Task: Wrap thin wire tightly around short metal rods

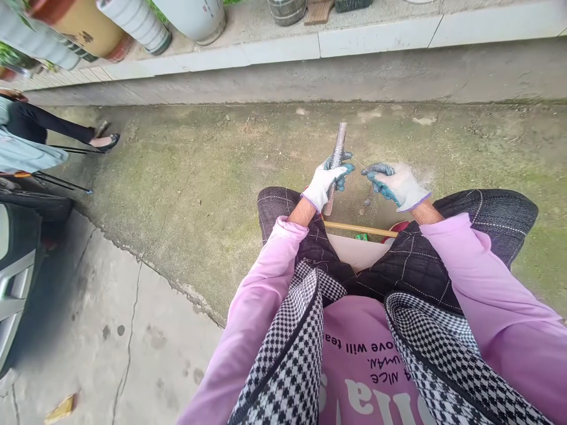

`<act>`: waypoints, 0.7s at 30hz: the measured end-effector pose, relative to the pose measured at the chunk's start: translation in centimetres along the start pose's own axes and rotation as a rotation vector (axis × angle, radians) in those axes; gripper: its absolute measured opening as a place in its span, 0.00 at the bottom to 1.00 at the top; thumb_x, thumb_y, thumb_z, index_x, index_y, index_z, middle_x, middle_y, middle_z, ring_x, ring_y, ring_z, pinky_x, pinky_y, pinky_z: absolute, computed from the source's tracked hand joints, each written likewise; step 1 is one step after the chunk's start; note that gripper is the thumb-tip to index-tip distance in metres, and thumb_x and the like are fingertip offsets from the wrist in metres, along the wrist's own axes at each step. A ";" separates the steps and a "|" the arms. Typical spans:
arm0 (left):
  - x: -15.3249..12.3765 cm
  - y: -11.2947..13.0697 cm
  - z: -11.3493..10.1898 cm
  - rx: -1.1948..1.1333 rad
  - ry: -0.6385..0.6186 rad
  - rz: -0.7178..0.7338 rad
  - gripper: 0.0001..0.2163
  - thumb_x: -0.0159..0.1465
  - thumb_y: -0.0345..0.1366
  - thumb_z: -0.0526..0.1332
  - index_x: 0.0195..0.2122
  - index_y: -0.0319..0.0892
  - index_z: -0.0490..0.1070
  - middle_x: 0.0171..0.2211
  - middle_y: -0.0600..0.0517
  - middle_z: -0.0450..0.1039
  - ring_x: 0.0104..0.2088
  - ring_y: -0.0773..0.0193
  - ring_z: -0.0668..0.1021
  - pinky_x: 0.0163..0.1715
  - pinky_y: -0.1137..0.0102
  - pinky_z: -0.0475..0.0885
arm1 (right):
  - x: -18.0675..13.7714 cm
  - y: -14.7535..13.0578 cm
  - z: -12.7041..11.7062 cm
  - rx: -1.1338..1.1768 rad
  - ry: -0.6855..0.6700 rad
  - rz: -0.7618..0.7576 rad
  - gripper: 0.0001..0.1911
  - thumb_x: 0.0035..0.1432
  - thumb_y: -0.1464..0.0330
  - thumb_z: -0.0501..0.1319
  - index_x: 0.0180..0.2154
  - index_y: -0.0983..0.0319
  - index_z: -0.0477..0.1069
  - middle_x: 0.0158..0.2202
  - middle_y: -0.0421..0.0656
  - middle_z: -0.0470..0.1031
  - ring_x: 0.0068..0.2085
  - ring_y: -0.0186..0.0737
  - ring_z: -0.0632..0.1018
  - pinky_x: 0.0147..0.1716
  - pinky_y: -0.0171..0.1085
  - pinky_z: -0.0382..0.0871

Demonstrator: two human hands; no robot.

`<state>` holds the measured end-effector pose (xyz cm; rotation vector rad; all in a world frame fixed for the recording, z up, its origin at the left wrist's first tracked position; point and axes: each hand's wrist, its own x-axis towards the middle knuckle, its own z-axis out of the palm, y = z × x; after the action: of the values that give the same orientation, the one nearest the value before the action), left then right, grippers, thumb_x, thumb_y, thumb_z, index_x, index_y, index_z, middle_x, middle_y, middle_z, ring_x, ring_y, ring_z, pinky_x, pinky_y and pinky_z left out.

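My left hand (326, 180) wears a white glove with blue-coated fingers and is wrapped round a grey rough rod (339, 143) that points away from me. My right hand (396, 183), gloved the same way, hovers just to the right of the rod with its fingers curled in a pinch; a thin strand (359, 162) seems to run from the rod towards it. Both hands are held out over my knees in dark checked trousers. A small grey piece (367, 202) lies on the ground below the hands.
I sit over mossy concrete ground (212, 177). A wooden stick (358, 229) and a pale board (358, 251) lie between my knees. Another person's legs and shoe (104, 141) are at far left, near a car (18, 265). Pots (133, 23) line the raised kerb beyond.
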<state>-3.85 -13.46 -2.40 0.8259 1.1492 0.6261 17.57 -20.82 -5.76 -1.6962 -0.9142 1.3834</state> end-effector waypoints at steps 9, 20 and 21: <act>0.5 0.1 -0.3 -0.134 0.066 -0.127 0.16 0.72 0.30 0.81 0.58 0.44 0.84 0.39 0.54 0.90 0.22 0.75 0.68 0.24 0.76 0.66 | -0.6 0.0 0.4 -0.106 0.079 -0.054 0.31 0.70 0.60 0.77 0.71 0.58 0.90 0.39 0.47 0.91 0.37 0.51 0.90 0.31 0.39 0.80; 1.1 -0.1 -0.8 -0.187 0.040 -0.132 0.17 0.74 0.30 0.79 0.62 0.45 0.86 0.46 0.51 0.94 0.23 0.73 0.72 0.27 0.75 0.70 | -0.8 -0.5 0.3 -0.383 0.064 -0.147 0.29 0.75 0.65 0.70 0.72 0.58 0.93 0.37 0.45 0.92 0.39 0.51 0.91 0.42 0.42 0.86; 1.0 -0.1 -0.8 -0.200 0.033 -0.129 0.17 0.74 0.31 0.79 0.63 0.45 0.86 0.48 0.50 0.94 0.25 0.72 0.75 0.28 0.75 0.72 | -0.8 -0.5 0.3 -0.395 0.062 -0.157 0.30 0.75 0.65 0.69 0.73 0.58 0.93 0.37 0.45 0.92 0.39 0.52 0.91 0.43 0.42 0.87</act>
<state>-4.25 -12.48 -3.14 0.5687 1.1394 0.6371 17.14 -21.26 -5.02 -1.8940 -1.3201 1.0899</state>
